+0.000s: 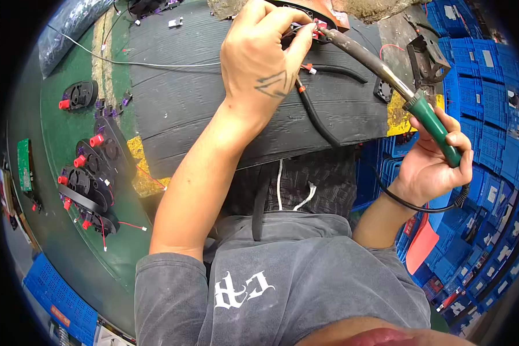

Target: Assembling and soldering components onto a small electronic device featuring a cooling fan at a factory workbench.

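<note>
Snugly, right hand (pixel 438 153) round a soldering iron (pixel 380 68), left hand (pixel 259 63) pinched, perhaps on a small red part (pixel 320 25).

Your grey T-shirt (pixel 323 265) bears large white blackletter-style lettering (pixel 229 294) on the chest. Across the back of your left hand (pixel 259 60) runs an angular dark drawn mark (pixel 273 84). The blue bins (pixel 481 98) on your right carry pale labels (pixel 488 58), and the blue basket (pixel 40 279) at lower left an orange-red patch (pixel 60 316); print on these is too small to read.
</note>
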Tool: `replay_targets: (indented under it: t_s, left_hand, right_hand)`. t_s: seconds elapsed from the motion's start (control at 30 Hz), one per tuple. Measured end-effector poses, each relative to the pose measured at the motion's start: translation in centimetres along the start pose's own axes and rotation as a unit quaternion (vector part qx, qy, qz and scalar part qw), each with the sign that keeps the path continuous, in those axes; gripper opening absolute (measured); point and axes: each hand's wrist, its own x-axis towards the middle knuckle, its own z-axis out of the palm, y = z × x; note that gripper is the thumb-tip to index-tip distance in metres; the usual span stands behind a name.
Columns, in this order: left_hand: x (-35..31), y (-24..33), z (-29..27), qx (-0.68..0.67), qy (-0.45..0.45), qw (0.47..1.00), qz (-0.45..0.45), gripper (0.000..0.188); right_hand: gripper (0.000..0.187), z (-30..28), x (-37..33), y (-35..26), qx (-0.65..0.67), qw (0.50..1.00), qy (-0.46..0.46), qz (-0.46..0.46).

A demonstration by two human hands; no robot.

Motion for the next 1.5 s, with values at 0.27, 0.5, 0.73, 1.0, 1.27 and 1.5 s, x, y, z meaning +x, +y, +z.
replay_targets:
  t_s: [0.27, 0.5, 0.73, 1.0, 1.27, 1.5]
  left_hand:
    - [0.7, -3.4, 2.5, -0.210, 0.170, 0.937, 0.223, 0.013]
    - [0.0, -0.2, 0.1, 0.017, 0.011, 1.000, 0.019, 0.013]
    - [0.0, -0.1, 0.1, -0.013, 0.005, 1.000, -0.005, 0.013]
    - [-0.1, -0.2, 0.1, -0.022, 0.004, 1.000, -0.007, 0.013]
    - [0.0, -0.2, 0.1, -0.009, 0.010, 1.000, 0.018, 0.013]
    - [-0.1, -0.3, 0.2, -0.010, -0.002, 1.000, -0.004, 0.013]
  right_hand:
    - [0.042, 0.5, 0.1, 0.0, 0.005, 1.000, 0.000, 0.000]
    - [0.042, 0.3, -0.2, 0.0, 0.001, 1.000, -0.004, 0.003]
    - [0.041, 0.4, 0.1, 0.2, 0.005, 1.000, 0.005, 0.003]
    - [0.041, 0.1, 0.1, 0.1, -0.006, 1.000, 0.009, 0.002]
    - [0.041, 0.0, -0.1, 0.0, -0.011, 1.000, 0.011, -0.003]
    - [0.041, 0.1, -0.2, 0.0, -0.010, 1.000, 0.005, -0.001]
